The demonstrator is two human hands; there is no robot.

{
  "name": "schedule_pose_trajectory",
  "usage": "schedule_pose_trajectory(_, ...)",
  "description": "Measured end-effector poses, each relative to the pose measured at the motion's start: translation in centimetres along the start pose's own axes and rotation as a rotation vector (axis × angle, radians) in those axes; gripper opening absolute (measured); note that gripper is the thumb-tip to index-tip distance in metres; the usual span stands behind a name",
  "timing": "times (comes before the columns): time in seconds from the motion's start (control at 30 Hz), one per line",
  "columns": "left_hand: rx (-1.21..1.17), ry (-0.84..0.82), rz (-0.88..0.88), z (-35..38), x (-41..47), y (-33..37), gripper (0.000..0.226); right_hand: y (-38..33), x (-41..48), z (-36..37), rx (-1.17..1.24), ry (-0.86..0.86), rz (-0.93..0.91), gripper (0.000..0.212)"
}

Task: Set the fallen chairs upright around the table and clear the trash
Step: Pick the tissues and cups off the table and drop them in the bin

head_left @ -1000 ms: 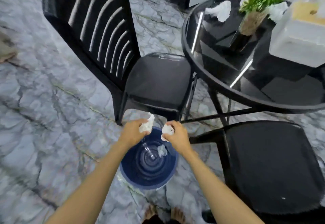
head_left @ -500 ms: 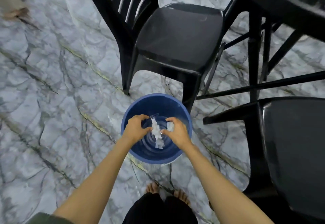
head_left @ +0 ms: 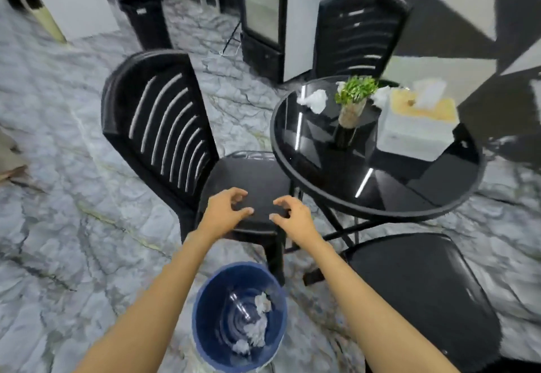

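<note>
My left hand (head_left: pixel 224 211) and my right hand (head_left: pixel 292 218) hover empty, fingers spread, above the seat of an upright black chair (head_left: pixel 164 126). Below them on the floor stands a blue bin (head_left: pixel 205 311) with crumpled white tissues (head_left: pixel 257 326) inside. A round black glass table (head_left: pixel 377 185) stands to the right. On it lie a crumpled tissue (head_left: pixel 314 100) at the far left and another tissue (head_left: pixel 381 96) behind the plant. A second black chair (head_left: pixel 360 36) stands upright behind the table. A third chair's seat (head_left: pixel 418 290) is at the lower right.
A small potted plant (head_left: pixel 354 94) and a white tissue box (head_left: pixel 415 123) stand on the table. A black bin (head_left: pixel 145 21) and a tall black cabinet (head_left: pixel 263 21) stand at the back. The marble floor (head_left: pixel 58 197) spreads to the left.
Both hands let go of the tissues into the blue bin and rose up over the chair seat. The view lifted from the bin to the table.
</note>
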State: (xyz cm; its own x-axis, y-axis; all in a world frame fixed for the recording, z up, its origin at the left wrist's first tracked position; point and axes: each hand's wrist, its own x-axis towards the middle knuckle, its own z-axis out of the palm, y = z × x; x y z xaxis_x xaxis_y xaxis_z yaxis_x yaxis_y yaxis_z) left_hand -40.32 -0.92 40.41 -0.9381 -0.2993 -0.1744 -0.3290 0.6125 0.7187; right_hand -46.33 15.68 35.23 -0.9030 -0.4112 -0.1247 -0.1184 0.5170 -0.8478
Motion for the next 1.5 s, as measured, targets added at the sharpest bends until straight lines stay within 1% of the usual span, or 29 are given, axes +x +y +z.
schedule_pose_trajectory(0.17,-0.03,-0.058,0.121,-2.2,4.6,8.8,0.047,-3.6,2.2,-8.9,0.05,0.133,0.008,0.029)
schedule_pose_trajectory(0.27,-0.058,-0.063,0.175,-2.2,8.1,12.7,0.046,-4.7,4.3,-13.7,0.07,0.236,-0.021,0.027)
schedule_pose_trajectory(0.33,-0.024,-0.052,0.193,-2.0,10.8,14.8,0.046,-5.3,6.3,-16.8,0.073,0.295,-0.044,0.028)
schedule_pose_trajectory(0.43,-0.026,-0.051,0.202,-1.9,15.5,17.7,0.046,-6.5,10.2,-21.3,0.092,0.364,-0.09,0.026)
schedule_pose_trajectory(0.53,-0.014,-0.017,0.196,-1.8,20.7,20.3,0.044,-7.4,15.2,-25.3,0.152,0.418,-0.112,0.024)
schedule_pose_trajectory(0.63,0.012,-0.003,0.176,-1.2,25.6,22.0,0.045,-7.3,20.8,-28.4,0.181,0.44,-0.1,0.021)
schedule_pose_trajectory(0.7,0.034,-0.033,0.152,-0.4,28.5,22.6,0.047,-6.5,24.6,-29.9,0.186,0.441,-0.054,0.027)
schedule_pose_trajectory(0.77,0.05,-0.062,0.129,0.6,31.3,22.6,0.048,-5.1,28.2,-31.1,0.156,0.402,0.039,0.037)
schedule_pose_trajectory(0.9,0.063,-0.11,0.083,3.1,35.7,21.6,0.051,-1.2,34.2,-31.5,0.026,0.237,0.183,0.051)
schedule_pose_trajectory(1.03,0.05,-0.16,0.032,5.4,38.5,20.4,0.057,1.9,38.4,-30.6,-0.192,0.119,0.228,0.066)
schedule_pose_trajectory(1.17,0.132,-0.222,0.051,7.1,40.2,19.3,0.068,3.4,40.7,-29.5,-0.403,-0.066,0.256,0.07)
schedule_pose_trajectory(1.27,0.186,-0.253,0.081,8.0,40.7,18.7,0.069,4.2,41.6,-29.1,-0.487,-0.123,0.246,0.066)
schedule_pose_trajectory(1.37,0.206,-0.227,0.094,8.4,40.9,18.1,0.057,5.2,42.0,-28.5,-0.498,-0.13,0.239,0.054)
schedule_pose_trajectory(1.5,0.196,-0.198,0.08,8.5,40.8,17.0,0.042,6.5,42.0,-28.1,-0.486,-0.116,0.219,0.033)
